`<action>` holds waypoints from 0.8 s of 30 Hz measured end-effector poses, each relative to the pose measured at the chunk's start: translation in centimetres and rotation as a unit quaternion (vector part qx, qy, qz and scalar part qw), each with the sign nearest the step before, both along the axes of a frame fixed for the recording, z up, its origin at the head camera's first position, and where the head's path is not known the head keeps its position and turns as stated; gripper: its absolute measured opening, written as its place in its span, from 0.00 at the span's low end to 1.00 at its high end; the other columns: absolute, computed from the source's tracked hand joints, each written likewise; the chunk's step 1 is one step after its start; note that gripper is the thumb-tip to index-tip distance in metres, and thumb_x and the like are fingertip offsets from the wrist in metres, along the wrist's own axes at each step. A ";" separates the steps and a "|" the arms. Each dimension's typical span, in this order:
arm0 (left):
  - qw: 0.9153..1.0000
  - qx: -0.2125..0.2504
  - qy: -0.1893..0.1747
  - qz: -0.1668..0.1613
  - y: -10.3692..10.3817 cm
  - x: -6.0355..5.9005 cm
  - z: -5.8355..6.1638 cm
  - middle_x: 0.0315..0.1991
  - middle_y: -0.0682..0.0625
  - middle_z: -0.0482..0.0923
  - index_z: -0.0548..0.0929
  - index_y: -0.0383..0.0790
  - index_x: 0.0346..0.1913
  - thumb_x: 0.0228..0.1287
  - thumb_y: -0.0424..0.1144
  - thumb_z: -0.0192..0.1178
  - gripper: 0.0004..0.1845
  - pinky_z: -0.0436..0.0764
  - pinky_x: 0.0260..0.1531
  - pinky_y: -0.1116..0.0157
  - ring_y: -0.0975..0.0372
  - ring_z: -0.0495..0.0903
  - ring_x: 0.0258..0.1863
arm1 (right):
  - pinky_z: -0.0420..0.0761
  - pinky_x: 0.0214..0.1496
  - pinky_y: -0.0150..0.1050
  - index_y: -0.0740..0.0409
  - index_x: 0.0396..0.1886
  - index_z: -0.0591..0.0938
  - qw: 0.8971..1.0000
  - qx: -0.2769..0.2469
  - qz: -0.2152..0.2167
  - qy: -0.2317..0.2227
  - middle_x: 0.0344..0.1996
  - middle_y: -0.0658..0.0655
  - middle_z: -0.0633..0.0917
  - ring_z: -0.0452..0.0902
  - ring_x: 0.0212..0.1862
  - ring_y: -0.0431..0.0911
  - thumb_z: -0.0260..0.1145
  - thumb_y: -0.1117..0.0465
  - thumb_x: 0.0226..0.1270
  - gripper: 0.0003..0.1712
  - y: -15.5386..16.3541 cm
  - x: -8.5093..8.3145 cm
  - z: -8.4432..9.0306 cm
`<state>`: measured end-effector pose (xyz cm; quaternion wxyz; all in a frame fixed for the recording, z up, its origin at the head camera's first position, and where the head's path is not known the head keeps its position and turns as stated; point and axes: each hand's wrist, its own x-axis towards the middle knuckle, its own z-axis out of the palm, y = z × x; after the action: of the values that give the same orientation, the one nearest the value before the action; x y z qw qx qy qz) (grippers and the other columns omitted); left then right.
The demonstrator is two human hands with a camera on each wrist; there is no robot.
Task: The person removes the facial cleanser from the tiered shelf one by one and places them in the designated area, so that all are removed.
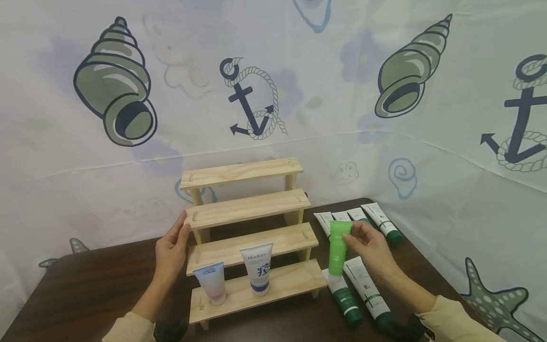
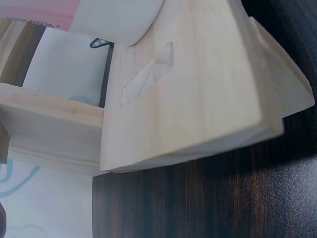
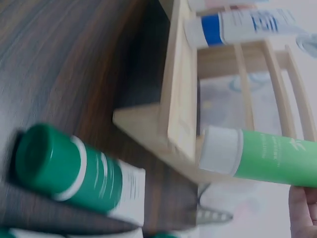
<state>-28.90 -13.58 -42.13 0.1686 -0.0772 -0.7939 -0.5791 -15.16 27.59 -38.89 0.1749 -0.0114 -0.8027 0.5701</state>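
Observation:
My right hand pinches a green squeeze tube with a white cap between thumb and fingers, cap downward. The tube is beside the right end of a four-step wooden display stand. My left hand grips the left end of the stand's second step from the top. Two tubes stand on their caps on the lowest step: a small pink-and-blue tube at the left and a white tube with a blue band near the middle. Only a fingertip of the left hand shows in the left wrist view.
White tubes with dark green caps lie on the dark wooden table right of the stand. Two are in front, including a white-and-green tube; several lie behind, including a tube at the edge. A patterned cloth hangs behind.

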 end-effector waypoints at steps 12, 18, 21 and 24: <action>1.000 -0.007 -0.011 0.000 -0.1 0.1 0.1 0.71 0.53 0.66 0.68 0.46 0.71 0.76 0.46 0.51 0.24 0.66 0.56 0.90 0.86 0.64 0.62 | 0.76 0.41 0.22 0.76 0.56 0.71 0.990 0.072 -0.061 -0.104 0.40 0.49 0.81 0.71 0.38 0.24 0.60 0.61 0.72 0.22 7.8 0.4 -2.2; 1.000 -0.012 -0.019 -0.004 -0.1 0.1 0.2 0.72 0.54 0.65 0.67 0.47 0.72 0.76 0.46 0.50 0.25 0.67 0.56 0.90 0.79 0.65 0.67 | 0.77 0.47 0.28 0.80 0.61 0.68 0.975 0.125 -0.040 -0.178 0.52 0.73 0.79 0.77 0.49 0.41 0.57 0.59 0.74 0.28 11.1 0.6 -3.7; 1.000 -0.011 -0.020 -0.006 -0.1 0.2 0.2 0.72 0.53 0.65 0.67 0.46 0.72 0.76 0.46 0.50 0.25 0.66 0.56 0.90 0.75 0.65 0.68 | 0.80 0.51 0.38 0.81 0.63 0.67 0.967 0.148 -0.028 -0.205 0.58 0.78 0.75 0.76 0.56 0.59 0.56 0.57 0.75 0.31 11.8 0.7 -4.2; 1.000 -0.006 -0.018 -0.008 -0.1 0.2 0.2 0.72 0.52 0.65 0.67 0.45 0.72 0.76 0.46 0.50 0.25 0.67 0.56 0.89 0.76 0.65 0.68 | 0.82 0.49 0.43 0.81 0.63 0.67 0.961 0.156 -0.020 -0.228 0.59 0.79 0.74 0.76 0.55 0.62 0.56 0.56 0.75 0.31 12.3 0.7 -4.7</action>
<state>-28.73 -13.63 -41.94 0.1495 -0.0739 -0.7996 -0.5768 -14.42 39.86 -43.63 -0.0020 -0.1295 -0.9000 0.4161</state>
